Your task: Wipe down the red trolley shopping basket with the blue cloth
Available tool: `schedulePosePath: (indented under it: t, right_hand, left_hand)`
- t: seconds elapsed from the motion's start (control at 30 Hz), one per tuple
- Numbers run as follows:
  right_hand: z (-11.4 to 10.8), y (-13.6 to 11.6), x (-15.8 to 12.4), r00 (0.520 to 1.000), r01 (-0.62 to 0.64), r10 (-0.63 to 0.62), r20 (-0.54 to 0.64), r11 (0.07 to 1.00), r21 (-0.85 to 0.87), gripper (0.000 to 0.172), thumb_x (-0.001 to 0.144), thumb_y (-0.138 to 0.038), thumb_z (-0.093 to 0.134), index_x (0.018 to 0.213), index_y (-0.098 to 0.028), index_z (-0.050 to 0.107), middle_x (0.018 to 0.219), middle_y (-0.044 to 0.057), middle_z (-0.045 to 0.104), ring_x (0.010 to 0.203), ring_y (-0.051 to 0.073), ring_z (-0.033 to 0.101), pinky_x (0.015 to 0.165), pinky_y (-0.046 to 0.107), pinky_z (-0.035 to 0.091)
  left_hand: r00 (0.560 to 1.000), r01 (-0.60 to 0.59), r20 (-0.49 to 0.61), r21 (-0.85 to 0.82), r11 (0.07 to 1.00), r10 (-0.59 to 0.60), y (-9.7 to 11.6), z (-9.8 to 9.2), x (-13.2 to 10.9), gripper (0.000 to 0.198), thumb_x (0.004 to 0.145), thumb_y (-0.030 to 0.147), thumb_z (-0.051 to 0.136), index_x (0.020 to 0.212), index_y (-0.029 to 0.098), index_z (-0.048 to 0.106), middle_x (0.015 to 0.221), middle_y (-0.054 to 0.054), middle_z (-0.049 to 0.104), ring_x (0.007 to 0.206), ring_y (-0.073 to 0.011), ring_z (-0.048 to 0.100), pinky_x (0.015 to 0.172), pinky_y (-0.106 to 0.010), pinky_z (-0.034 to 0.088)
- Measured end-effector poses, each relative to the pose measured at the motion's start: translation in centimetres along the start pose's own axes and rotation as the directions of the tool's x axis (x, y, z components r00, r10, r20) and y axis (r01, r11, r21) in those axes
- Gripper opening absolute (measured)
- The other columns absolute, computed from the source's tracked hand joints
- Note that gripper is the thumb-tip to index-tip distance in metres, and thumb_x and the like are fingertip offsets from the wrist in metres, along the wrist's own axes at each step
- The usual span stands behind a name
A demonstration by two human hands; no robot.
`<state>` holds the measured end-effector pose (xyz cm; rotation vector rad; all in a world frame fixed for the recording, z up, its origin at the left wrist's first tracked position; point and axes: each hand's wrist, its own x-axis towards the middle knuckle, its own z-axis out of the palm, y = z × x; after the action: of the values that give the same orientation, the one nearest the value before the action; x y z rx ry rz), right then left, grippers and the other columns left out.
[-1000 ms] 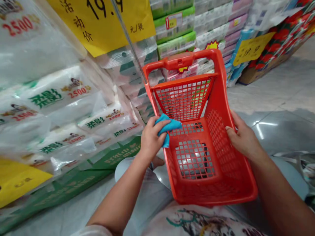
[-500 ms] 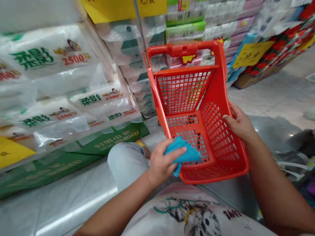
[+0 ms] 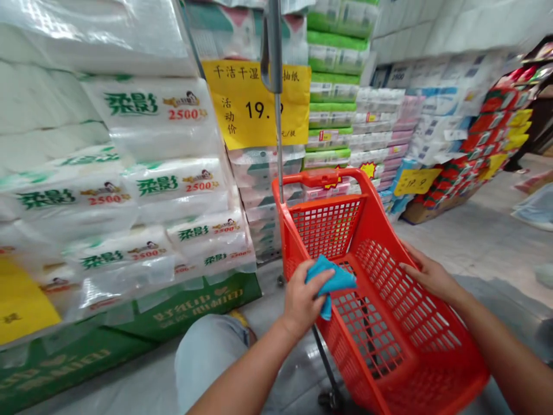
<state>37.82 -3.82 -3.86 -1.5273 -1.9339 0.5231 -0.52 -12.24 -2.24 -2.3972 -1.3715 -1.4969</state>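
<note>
A red rolling shopping basket [image 3: 380,369] with slotted sides and a long metal pull handle [image 3: 279,144] stands on the floor before me, tilted in view. My left hand [image 3: 305,300] is closed on a blue cloth [image 3: 330,279] and holds it at the basket's left rim; part of the cloth hangs down on the outer side. Across from it, my right hand [image 3: 432,276] grips the right rim, its thumb over the edge and the other fingers partly hidden. Inside, the basket shows only its slotted bottom.
To the left, packs of tissue paper [image 3: 142,184] are stacked above a green printed base [image 3: 207,305]. More stacked packs [image 3: 332,92] and yellow price signs [image 3: 259,104] line the back. My bent knee [image 3: 211,357] is beside the basket. Grey tiled floor [image 3: 488,236] extends to the right.
My view has tipped up, showing more of the shelves. The basket has turned and sits lower and nearer in view. Both hands stay on its rims, the left with the cloth.
</note>
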Motion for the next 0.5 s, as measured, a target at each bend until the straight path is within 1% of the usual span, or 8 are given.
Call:
schedulePosePath:
  t: [0.07, 0.1, 0.17, 0.23, 0.27, 0.33, 0.4, 0.5]
  right_hand:
    - [-0.4, 0.5, 0.6, 1.000, -0.007, 0.007, -0.004, 0.999, -0.035, 0.069, 0.089, -0.049, 0.053, 0.151, -0.021, 0.047, 0.147, 0.007, 0.056, 0.135, 0.029, 0.054, 0.115, 0.044, 0.044]
    - [-0.7, 0.8, 0.9, 1.000, -0.008, 0.008, -0.001, 0.999, -0.052, 0.068, 0.088, -0.051, 0.053, 0.150, -0.022, 0.049, 0.145, 0.007, 0.058, 0.134, 0.029, 0.056, 0.114, 0.044, 0.045]
    - [-1.3, 1.0, 1.7, 1.000, -0.013, 0.014, 0.013, 0.996, -0.090, 0.068, 0.087, -0.053, 0.053, 0.147, -0.022, 0.052, 0.143, 0.007, 0.060, 0.131, 0.029, 0.059, 0.112, 0.044, 0.047]
    - [-1.9, 0.7, 2.2, 0.999, -0.023, 0.029, 0.036, 0.988, -0.151, 0.066, 0.088, -0.053, 0.050, 0.145, -0.021, 0.054, 0.141, 0.008, 0.062, 0.128, 0.030, 0.061, 0.110, 0.044, 0.049]
    - [-2.1, 0.1, 2.3, 0.999, -0.022, 0.028, 0.029, 0.979, -0.203, 0.065, 0.088, -0.052, 0.049, 0.144, -0.020, 0.055, 0.140, 0.010, 0.062, 0.127, 0.031, 0.061, 0.109, 0.045, 0.050]
    - [-2.0, -2.0, 1.7, 0.999, 0.003, -0.020, -0.048, 0.943, -0.332, 0.063, 0.089, -0.048, 0.046, 0.141, -0.014, 0.058, 0.141, 0.016, 0.061, 0.128, 0.034, 0.060, 0.110, 0.051, 0.048]
    - [-0.7, -5.2, -0.3, 0.981, 0.049, -0.125, -0.149, 0.900, -0.433, 0.062, 0.092, -0.046, 0.043, 0.139, -0.009, 0.058, 0.142, 0.021, 0.058, 0.132, 0.037, 0.056, 0.113, 0.057, 0.044]
    - [3.6, -10.8, -5.6, 0.976, 0.171, -0.207, -0.071, 0.923, -0.344, 0.060, 0.096, -0.048, 0.049, 0.147, -0.017, 0.051, 0.141, 0.015, 0.061, 0.130, 0.030, 0.060, 0.107, 0.047, 0.052]
  left_hand:
    - [0.989, -0.124, 0.088, 0.029, 0.992, 0.121, -0.2, -0.2, 0.0, 0.052, 0.085, 0.019, 0.066, 0.135, 0.032, 0.063, 0.136, -0.009, 0.052, 0.118, -0.0242, 0.060, 0.097, -0.037, 0.056]
    - [0.986, -0.131, 0.107, 0.050, 0.990, 0.125, -0.7, -0.4, 0.6, 0.052, 0.085, 0.020, 0.066, 0.136, 0.032, 0.062, 0.136, -0.009, 0.053, 0.118, -0.0249, 0.060, 0.097, -0.037, 0.056]
    - [0.997, -0.031, 0.080, 0.105, 0.994, 0.022, -2.1, -1.0, 3.0, 0.053, 0.085, 0.015, 0.065, 0.135, 0.031, 0.063, 0.134, -0.010, 0.054, 0.118, -0.0251, 0.061, 0.097, -0.038, 0.056]
    - [0.992, 0.127, -0.022, 0.149, 0.981, -0.125, -3.5, -1.5, 5.6, 0.053, 0.083, 0.010, 0.063, 0.133, 0.028, 0.065, 0.134, -0.010, 0.054, 0.117, -0.0251, 0.061, 0.097, -0.038, 0.056]
    - [0.989, 0.148, -0.046, 0.156, 0.977, -0.143, -4.0, -1.6, 6.5, 0.053, 0.082, 0.009, 0.063, 0.132, 0.028, 0.066, 0.134, -0.010, 0.054, 0.118, -0.0248, 0.061, 0.099, -0.038, 0.055]
    - [0.996, 0.085, -0.027, 0.168, 0.982, -0.081, -4.3, -1.6, 6.9, 0.052, 0.083, 0.009, 0.064, 0.131, 0.028, 0.066, 0.134, -0.009, 0.054, 0.119, -0.0244, 0.060, 0.100, -0.038, 0.054]
    - [0.998, -0.062, 0.039, 0.185, 0.981, 0.056, -4.0, -1.3, 5.9, 0.050, 0.085, 0.014, 0.065, 0.133, 0.030, 0.065, 0.136, -0.010, 0.054, 0.119, -0.0245, 0.060, 0.099, -0.038, 0.055]
    - [0.990, -0.140, 0.063, 0.231, 0.963, 0.129, -3.8, -0.9, 4.5, 0.049, 0.089, 0.021, 0.065, 0.137, 0.030, 0.061, 0.137, -0.012, 0.053, 0.121, -0.0258, 0.059, 0.099, -0.039, 0.056]
